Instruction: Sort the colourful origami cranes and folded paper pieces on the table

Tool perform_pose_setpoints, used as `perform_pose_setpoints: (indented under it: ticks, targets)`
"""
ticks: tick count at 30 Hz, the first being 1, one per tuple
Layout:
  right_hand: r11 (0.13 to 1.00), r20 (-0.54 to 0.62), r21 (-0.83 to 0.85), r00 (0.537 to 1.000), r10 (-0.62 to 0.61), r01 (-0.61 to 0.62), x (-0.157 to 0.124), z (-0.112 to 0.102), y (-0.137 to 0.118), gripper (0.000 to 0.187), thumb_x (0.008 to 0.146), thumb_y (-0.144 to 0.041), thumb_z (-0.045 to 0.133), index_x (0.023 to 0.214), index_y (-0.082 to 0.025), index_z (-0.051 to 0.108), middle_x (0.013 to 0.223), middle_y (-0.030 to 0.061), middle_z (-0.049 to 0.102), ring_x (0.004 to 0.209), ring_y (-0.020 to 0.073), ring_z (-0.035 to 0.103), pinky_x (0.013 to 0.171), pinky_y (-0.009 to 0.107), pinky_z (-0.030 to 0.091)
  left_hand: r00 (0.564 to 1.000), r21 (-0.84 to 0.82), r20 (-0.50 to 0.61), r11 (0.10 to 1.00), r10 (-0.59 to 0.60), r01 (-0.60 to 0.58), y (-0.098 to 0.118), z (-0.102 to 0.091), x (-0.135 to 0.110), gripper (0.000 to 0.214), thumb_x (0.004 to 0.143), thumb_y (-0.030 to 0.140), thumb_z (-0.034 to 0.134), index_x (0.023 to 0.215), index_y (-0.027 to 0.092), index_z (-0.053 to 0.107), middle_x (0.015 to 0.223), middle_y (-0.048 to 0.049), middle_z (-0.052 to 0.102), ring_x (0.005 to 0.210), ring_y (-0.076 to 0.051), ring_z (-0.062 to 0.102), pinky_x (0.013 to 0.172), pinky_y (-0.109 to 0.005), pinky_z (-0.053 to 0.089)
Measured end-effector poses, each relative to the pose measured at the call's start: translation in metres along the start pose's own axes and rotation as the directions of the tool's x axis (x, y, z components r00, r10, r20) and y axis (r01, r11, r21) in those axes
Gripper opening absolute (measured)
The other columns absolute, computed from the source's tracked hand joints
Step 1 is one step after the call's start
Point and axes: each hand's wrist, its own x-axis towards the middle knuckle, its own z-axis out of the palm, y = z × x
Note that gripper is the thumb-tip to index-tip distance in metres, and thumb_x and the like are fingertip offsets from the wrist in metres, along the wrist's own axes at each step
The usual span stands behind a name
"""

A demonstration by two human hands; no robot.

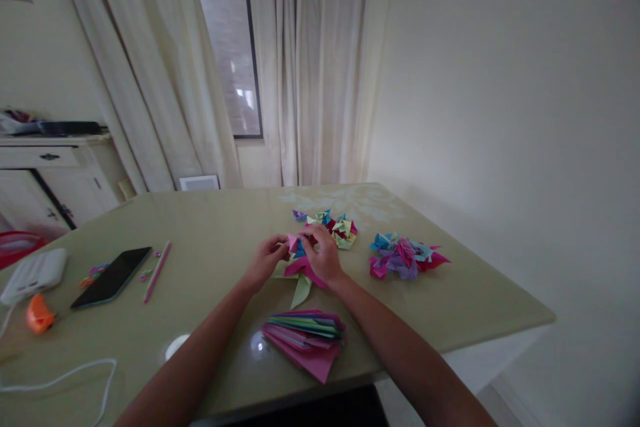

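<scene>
Both my hands meet over the middle of the table on a folded paper model [299, 260] of pink, blue and pale green pieces. My left hand [267, 260] pinches its left side with curled fingers. My right hand [324, 255] is closed over its right side, covering much of it. A pale green paper point [301, 289] sticks out toward me beneath the hands. Just behind the hands lies a cluster of small folded paper pieces [336, 227] in several colours.
A second heap of folded paper pieces [404, 256] lies to the right. A stack of coloured sheets [307, 339] sits near the table's [450, 307] front edge. At left are a black phone [112, 276], a pink stick [157, 271], a white box [34, 273], an orange object [39, 315] and a white cable [75, 373].
</scene>
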Motion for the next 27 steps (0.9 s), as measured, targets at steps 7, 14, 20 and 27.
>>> perform_pose_setpoints:
  ticks: [7,14,20,27]
  targets:
    - [1.0,0.004,-0.024,1.0,0.015,-0.015,0.002,-0.001,-0.002,0.01,0.096,-0.017,0.062,0.094,-0.022,0.071,0.092,0.0058,0.068,0.091,0.0224,0.063,0.084,0.035,0.052,0.995,-0.046,0.072,0.997,-0.063,0.067,0.0,-0.002,0.0,0.047,0.079,0.06,0.08,0.091,0.015,0.075,0.08,-0.0025,0.071,0.07,-0.013,0.059,0.067,-0.023,0.047]
    - [0.999,-0.003,-0.018,0.999,0.044,-0.044,0.003,-0.001,-0.002,0.011,0.095,-0.018,0.061,0.095,-0.023,0.071,0.093,0.0057,0.068,0.09,0.0227,0.063,0.083,0.035,0.052,0.995,0.04,0.075,0.997,-0.061,0.058,0.013,0.001,-0.003,0.05,0.074,0.064,0.081,0.084,0.016,0.074,0.074,-0.0015,0.07,0.069,-0.014,0.06,0.067,-0.025,0.048]
    - [0.999,-0.008,-0.025,0.999,0.042,-0.042,0.002,-0.001,0.002,0.013,0.093,-0.015,0.062,0.097,-0.023,0.071,0.096,0.0061,0.068,0.092,0.023,0.063,0.083,0.035,0.052,0.998,0.047,0.044,0.998,-0.054,0.052,0.024,0.005,-0.006,0.047,0.071,0.062,0.084,0.074,0.016,0.073,0.069,-0.0013,0.069,0.066,-0.015,0.06,0.067,-0.027,0.05]
    - [0.996,0.019,-0.025,0.996,0.082,-0.081,0.001,0.0,0.004,0.011,0.094,-0.018,0.062,0.097,-0.022,0.071,0.095,0.0056,0.068,0.089,0.0219,0.063,0.08,0.034,0.053,0.999,0.031,0.018,0.999,-0.035,0.035,0.025,0.004,-0.007,0.045,0.073,0.06,0.084,0.076,0.016,0.075,0.071,-0.0028,0.071,0.068,-0.015,0.061,0.068,-0.026,0.049]
